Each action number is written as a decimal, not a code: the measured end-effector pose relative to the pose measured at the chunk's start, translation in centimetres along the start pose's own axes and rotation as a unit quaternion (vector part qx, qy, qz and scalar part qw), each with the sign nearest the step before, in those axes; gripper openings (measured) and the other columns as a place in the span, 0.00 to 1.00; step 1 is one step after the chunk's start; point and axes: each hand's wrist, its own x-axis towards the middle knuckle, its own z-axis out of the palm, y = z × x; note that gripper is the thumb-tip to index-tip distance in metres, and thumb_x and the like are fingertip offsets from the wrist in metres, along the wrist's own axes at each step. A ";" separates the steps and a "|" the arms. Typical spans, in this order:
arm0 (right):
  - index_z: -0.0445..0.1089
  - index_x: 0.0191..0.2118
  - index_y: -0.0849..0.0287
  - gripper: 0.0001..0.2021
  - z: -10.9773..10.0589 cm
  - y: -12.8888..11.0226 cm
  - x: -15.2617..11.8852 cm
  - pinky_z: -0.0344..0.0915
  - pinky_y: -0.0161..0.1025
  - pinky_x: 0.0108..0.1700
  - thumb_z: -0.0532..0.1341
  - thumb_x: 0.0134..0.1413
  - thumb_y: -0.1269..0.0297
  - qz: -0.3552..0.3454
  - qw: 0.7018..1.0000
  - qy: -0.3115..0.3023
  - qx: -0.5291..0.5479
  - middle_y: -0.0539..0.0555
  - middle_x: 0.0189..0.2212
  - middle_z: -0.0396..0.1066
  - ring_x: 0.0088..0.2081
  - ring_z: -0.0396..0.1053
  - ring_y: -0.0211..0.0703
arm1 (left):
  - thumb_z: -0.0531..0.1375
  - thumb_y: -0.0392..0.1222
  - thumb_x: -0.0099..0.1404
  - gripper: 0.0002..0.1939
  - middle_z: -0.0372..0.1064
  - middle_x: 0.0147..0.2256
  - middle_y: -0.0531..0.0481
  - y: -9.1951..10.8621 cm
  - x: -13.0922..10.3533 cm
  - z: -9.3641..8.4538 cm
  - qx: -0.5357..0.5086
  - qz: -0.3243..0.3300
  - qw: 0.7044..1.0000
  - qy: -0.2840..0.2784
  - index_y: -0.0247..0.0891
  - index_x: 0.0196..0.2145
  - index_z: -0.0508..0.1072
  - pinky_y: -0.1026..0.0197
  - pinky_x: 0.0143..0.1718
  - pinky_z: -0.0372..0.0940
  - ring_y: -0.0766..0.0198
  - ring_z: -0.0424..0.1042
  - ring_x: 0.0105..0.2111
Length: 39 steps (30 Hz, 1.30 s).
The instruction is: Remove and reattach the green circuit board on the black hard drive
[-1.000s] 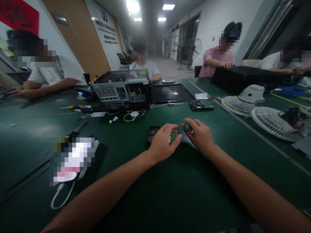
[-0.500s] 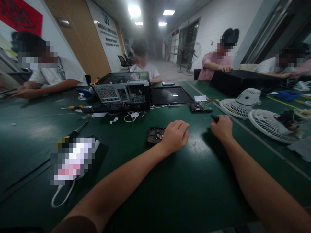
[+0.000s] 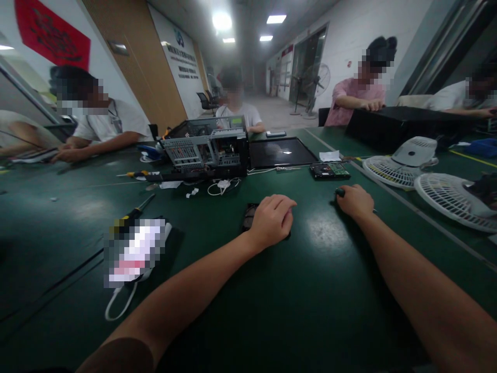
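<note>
Left grip (image 3: 272, 221): curled over the black drive (image 3: 249, 217), fingers bent. Can't tell if it's really clamped on or just resting there, the hand hides any contact.
Right grip (image 3: 355, 201): closed around a green-handled screwdriver (image 3: 340, 191), well apart from the drive. Thin shaft pokes out by the wrist, so the tip faces away from the drive.
Black drive: on the green desk (image 3: 310, 290), mostly under the left hand. Just its left end and a bit of the near right corner peek out.
Drive's weight: my guess is dense for its bulk, but nothing one hand can't manage.
Drive's body: looks like a rigid casing, so I'd expect zero flex. Probably a bit slick if it's bare metal.
Where to hold it: two opposite side edges, thumb on one and fingers on the other. I'd keep fingertips off the flat faces, since any exposed board would be the fragile bit.
Second drive (image 3: 337, 170): lying farther back with green circuit board showing. Same deal imo, edges only.
Screwdriver handling: light and stiff, I reckon. Best held by the fat handle, and watch that shaft if the wrist turns.
</note>
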 end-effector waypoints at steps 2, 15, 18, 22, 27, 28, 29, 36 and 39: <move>0.76 0.55 0.51 0.21 0.1 0.0 -0.1 0.68 0.48 0.45 0.55 0.65 0.52 0.000 1.000 0.006 0.000 0.64 0.52 0.70 0.46 0.73 0.56 | 0.56 0.33 0.69 0.11 0.74 0.45 0.44 0.5 -0.4 -1.2 0.003 -0.007 1.000 -0.002 0.38 0.48 0.72 0.50 0.49 0.67 0.55 0.72 0.47; 0.75 0.51 0.60 0.19 0.5 0.2 -0.2 0.66 0.47 0.42 0.58 0.61 0.56 -0.003 1.000 0.021 -0.016 0.65 0.49 0.73 0.45 0.74 0.57 | 0.59 0.42 0.69 0.17 0.70 0.52 0.40 -0.2 -5.2 -3.6 0.064 -0.096 0.987 -0.111 0.36 0.54 0.70 0.46 0.53 0.67 0.50 0.69 0.52; 0.75 0.51 0.61 0.18 0.4 0.0 -0.9 0.67 0.47 0.42 0.57 0.62 0.57 -0.004 0.999 0.033 -0.013 0.66 0.48 0.73 0.44 0.74 0.57 | 0.60 0.45 0.69 0.19 0.69 0.52 0.39 -0.6 -5.2 -3.3 0.072 -0.090 0.986 -0.118 0.36 0.54 0.71 0.44 0.55 0.66 0.48 0.68 0.53; 0.74 0.51 0.62 0.17 0.2 -0.4 -1.5 0.67 0.47 0.44 0.57 0.63 0.59 0.000 0.999 0.041 -0.006 0.67 0.49 0.73 0.46 0.75 0.58 | 0.62 0.50 0.68 0.21 0.68 0.53 0.39 -0.8 -5.3 -3.5 0.076 -0.088 0.985 -0.128 0.37 0.54 0.71 0.42 0.58 0.64 0.47 0.66 0.55; 0.73 0.53 0.62 0.17 0.0 -0.5 -2.1 0.68 0.47 0.43 0.56 0.63 0.61 0.013 0.998 0.053 0.006 0.67 0.49 0.73 0.46 0.75 0.59 | 0.63 0.57 0.65 0.28 0.63 0.58 0.38 -1.6 -5.3 -3.8 0.082 -0.127 0.981 -0.123 0.39 0.57 0.69 0.38 0.59 0.63 0.43 0.63 0.58; 0.73 0.53 0.61 0.18 -0.1 -0.4 -2.3 0.68 0.47 0.43 0.56 0.63 0.61 0.012 0.998 0.056 0.008 0.67 0.49 0.73 0.46 0.75 0.59 | 0.64 0.59 0.64 0.30 0.61 0.59 0.38 -1.8 -5.3 -3.7 0.083 -0.137 0.979 -0.124 0.40 0.57 0.69 0.36 0.60 0.62 0.42 0.62 0.60; 0.73 0.54 0.59 0.18 -0.2 -0.3 -2.5 0.68 0.47 0.43 0.56 0.63 0.61 0.008 0.998 0.057 0.010 0.66 0.49 0.73 0.46 0.75 0.59 | 0.64 0.61 0.63 0.32 0.60 0.60 0.37 -2.1 -5.4 -3.7 0.083 -0.149 0.978 -0.123 0.40 0.58 0.69 0.35 0.60 0.62 0.40 0.60 0.61; 0.73 0.53 0.59 0.17 -1.7 -0.3 -3.4 0.67 0.46 0.43 0.58 0.61 0.61 0.016 0.999 0.036 0.025 0.65 0.47 0.76 0.46 0.75 0.58 | 0.56 0.52 0.71 0.28 0.58 0.61 0.35 -4.1 -5.9 -2.8 0.013 -0.281 0.958 -0.055 0.35 0.63 0.60 0.42 0.64 0.61 0.46 0.62 0.62; 0.73 0.52 0.61 0.17 -2.1 -0.6 -3.5 0.67 0.47 0.43 0.59 0.61 0.61 0.027 0.999 0.020 0.025 0.67 0.46 0.77 0.46 0.76 0.59 | 0.57 0.52 0.71 0.27 0.61 0.60 0.35 -4.9 -5.9 -2.5 -0.029 -0.315 0.946 -0.066 0.36 0.62 0.62 0.43 0.63 0.62 0.47 0.65 0.60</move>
